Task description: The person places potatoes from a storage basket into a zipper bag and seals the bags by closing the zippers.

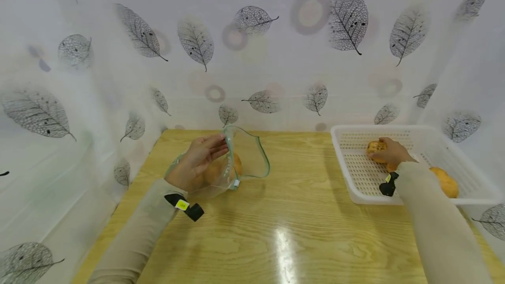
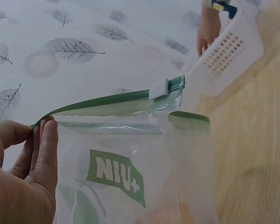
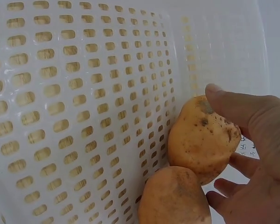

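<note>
My left hand (image 1: 197, 157) pinches the green-edged mouth of a clear zipper bag (image 1: 249, 154) between thumb and fingers. The bag's mouth gapes toward the right, and a white slider (image 2: 158, 88) sits at the far end of its zip strip in the left wrist view. Orange-brown potatoes (image 1: 215, 172) show through the plastic. Inside a white basket, my right hand (image 1: 394, 153) grips a potato (image 3: 203, 140) with dark specks, thumb on one side and fingers on the other. A second potato (image 3: 175, 198) lies against it.
The white perforated plastic basket (image 1: 343, 165) stands at the right of the wooden table (image 1: 292, 214). Another potato (image 1: 446, 182) lies in it, partly behind my right forearm. A leaf-patterned white sheet (image 1: 276, 69) hangs behind and along both sides.
</note>
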### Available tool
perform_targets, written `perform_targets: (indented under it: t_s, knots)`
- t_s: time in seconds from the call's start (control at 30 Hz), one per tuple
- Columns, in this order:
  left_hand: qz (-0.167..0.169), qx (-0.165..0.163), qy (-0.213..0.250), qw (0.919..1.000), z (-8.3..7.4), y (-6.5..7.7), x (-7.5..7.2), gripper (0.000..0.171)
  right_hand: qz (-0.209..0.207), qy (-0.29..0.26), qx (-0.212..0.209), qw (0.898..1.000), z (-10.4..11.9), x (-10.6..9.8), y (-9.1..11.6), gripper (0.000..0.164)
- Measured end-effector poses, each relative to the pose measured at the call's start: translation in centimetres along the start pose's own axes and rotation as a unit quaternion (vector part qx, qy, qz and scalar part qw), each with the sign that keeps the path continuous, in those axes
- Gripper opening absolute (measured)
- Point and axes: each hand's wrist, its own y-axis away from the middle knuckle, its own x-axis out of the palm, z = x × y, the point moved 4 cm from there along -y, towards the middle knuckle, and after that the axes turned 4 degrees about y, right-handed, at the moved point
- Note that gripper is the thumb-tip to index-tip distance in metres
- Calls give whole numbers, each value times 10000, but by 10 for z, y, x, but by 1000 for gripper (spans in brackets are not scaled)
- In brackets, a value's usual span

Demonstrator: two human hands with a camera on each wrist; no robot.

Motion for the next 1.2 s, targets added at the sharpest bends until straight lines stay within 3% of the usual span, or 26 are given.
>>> perform_targets:
  t_s: [0.2,0.43,0.63,0.8,1.07,1.2]
  knots:
    - [76,58,-64,9999,1,-1,1,25,-243,262,18,9994,-5,7,-6,90]
    - [86,61,-56,9999,2,-1,0,26,-1008,362,220,9940,-4,14,-8,74]
    - [27,83,-45,10000,1,0,0,24,-1310,531,42,9899,-4,13,-7,68]
    - [77,79,-51,9999,-1,0,2,23,-1265,355,-119,9913,-3,6,-5,69]
    - [27,42,-11,10000,0,0,3,24,-771,-609,-137,9951,7,-10,10,81]
    - [100,25,23,9999,0,1,4,24,-855,-815,-243,9927,13,-16,15,82]
